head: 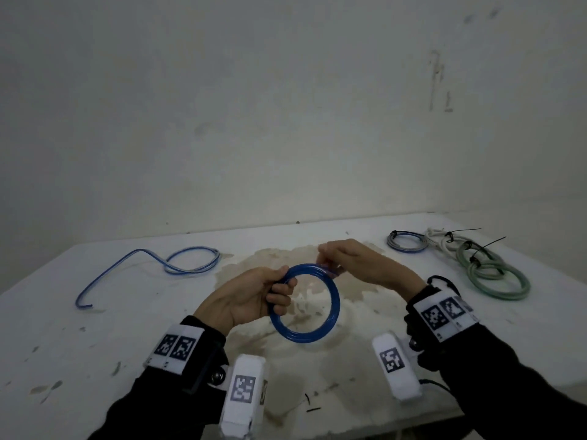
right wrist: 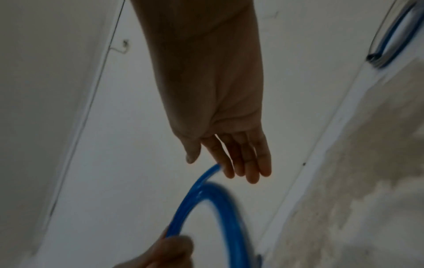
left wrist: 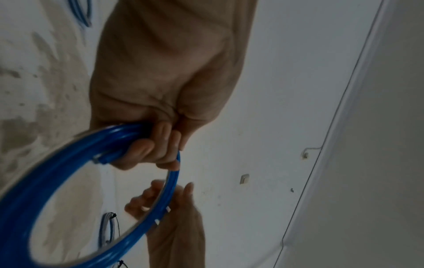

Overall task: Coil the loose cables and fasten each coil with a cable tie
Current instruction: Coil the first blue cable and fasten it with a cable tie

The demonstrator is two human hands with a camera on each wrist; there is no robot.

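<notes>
Gripping blue coil (head: 336, 301) at rim, left hand (head: 247, 296)

Blue cable coil (head: 330, 289) held upright above table.

Dim, flat grey light; only faint soft shadows on the stained white table (head: 95, 328). Wrist views are darker, bent at the edges, the blue coiled cable (right wrist: 239, 232) motion-blurred.

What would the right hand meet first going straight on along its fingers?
The coil: its loose end lies right at the right hand's fingertips. Past that, likely the left hand gripping the coil, though depth is unclear.
</notes>
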